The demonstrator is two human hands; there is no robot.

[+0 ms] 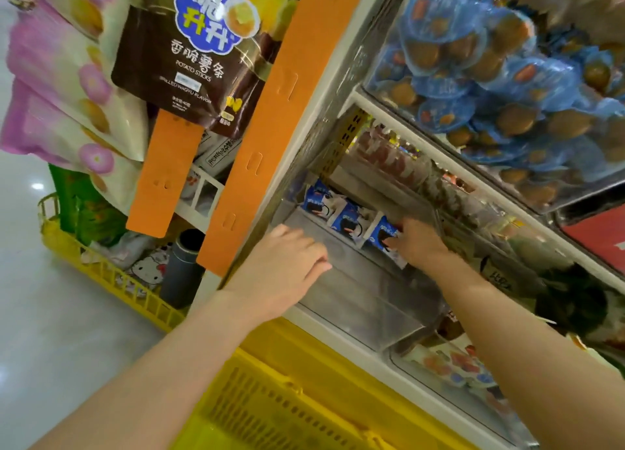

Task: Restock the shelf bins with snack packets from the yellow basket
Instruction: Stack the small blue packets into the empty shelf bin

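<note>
Right hand [419, 243] gripping blue packet [384, 235], fingertips hidden, left hand [287, 260] on bin [358, 290]

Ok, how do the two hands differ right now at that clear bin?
The left hand rests open, fingers fairly straight, on the clear bin and holds nothing; the right hand grips a blue and white packet. The left hand is at the bin's bare near part; the right hand is further in, beside the other packets. Both are bare and reach to the same bin.
</note>
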